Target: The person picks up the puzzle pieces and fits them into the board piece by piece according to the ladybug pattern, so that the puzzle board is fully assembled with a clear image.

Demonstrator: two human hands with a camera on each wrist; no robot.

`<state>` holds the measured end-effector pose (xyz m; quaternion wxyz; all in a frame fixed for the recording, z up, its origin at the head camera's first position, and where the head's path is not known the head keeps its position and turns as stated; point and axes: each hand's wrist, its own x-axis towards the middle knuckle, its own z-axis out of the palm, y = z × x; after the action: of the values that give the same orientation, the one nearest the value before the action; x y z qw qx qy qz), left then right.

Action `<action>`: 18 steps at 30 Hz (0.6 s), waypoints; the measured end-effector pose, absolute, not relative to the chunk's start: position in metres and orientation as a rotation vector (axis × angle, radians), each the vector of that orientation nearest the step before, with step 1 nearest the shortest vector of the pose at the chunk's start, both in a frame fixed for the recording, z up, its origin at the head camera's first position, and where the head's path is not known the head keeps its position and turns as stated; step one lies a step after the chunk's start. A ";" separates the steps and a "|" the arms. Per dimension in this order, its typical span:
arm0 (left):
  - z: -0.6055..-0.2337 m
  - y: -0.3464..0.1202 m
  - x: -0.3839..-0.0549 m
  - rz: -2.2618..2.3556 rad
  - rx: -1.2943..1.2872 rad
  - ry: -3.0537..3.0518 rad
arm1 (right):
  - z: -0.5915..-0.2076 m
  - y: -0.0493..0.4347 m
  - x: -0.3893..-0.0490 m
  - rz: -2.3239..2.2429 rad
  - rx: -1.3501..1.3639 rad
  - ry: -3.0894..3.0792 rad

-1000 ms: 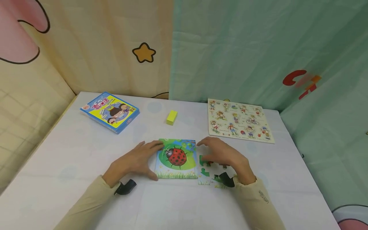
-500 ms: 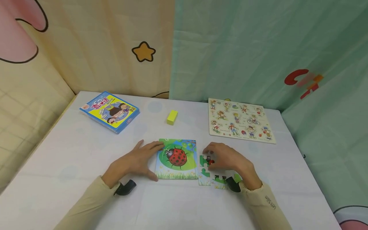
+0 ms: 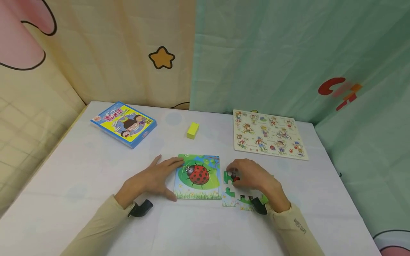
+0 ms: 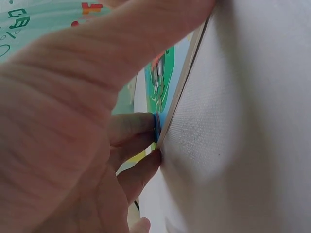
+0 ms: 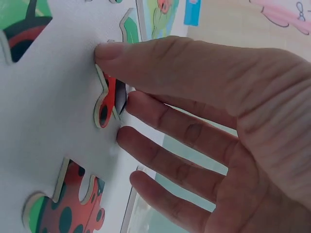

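A square picture board with a ladybug (image 3: 198,176) lies flat on the table. My left hand (image 3: 153,177) rests at its left side, fingertips on the upper left edge and thumb at the lower left corner. To the right of the board, my right hand (image 3: 251,174) pinches a red and black jigsaw piece (image 5: 103,112) between thumb and index finger, low over the table. Around that hand lie green pieces (image 3: 229,192), a grass corner piece (image 3: 229,201) and a red spotted piece (image 5: 68,208). The right hand hides part of these loose pieces in the head view.
At the back left stands a blue and yellow box (image 3: 125,124). A small yellow block (image 3: 193,131) sits behind the ladybug board. Toward the back right lies a wooden puzzle board with sports figures (image 3: 269,133). Curtains (image 3: 256,53) rise behind the table's far edge.
My right hand has moved down and slightly right, from spread beside the board's edge to a pinch at the red and black jigsaw piece. The left hand stays at the board.
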<state>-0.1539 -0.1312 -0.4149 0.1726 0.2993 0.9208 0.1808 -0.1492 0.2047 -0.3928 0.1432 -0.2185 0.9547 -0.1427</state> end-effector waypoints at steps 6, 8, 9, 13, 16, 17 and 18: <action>-0.415 -0.130 -0.155 0.491 0.854 2.640 | -0.393 0.208 -0.151 -0.396 -0.648 2.736; -0.415 -0.129 -0.156 0.496 0.845 2.646 | -0.392 0.210 -0.152 -0.395 -0.647 2.731; -0.414 -0.129 -0.156 0.497 0.847 2.649 | -0.392 0.210 -0.153 -0.399 -0.643 2.730; -0.414 -0.129 -0.156 0.508 0.837 2.640 | -0.390 0.211 -0.153 -0.427 -0.654 2.732; -0.414 -0.130 -0.155 0.512 0.840 2.631 | -0.390 0.208 -0.153 -0.430 -0.664 2.735; -0.413 -0.130 -0.155 0.509 0.836 2.628 | -0.390 0.207 -0.152 -0.424 -0.669 2.740; -0.413 -0.130 -0.155 0.507 0.832 2.629 | -0.390 0.206 -0.151 -0.417 -0.674 2.746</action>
<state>-0.1549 -0.1299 -0.4132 0.1683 0.2926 0.9242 0.1784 -0.1513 0.2059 -0.3900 0.1412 -0.2336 0.9511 -0.1445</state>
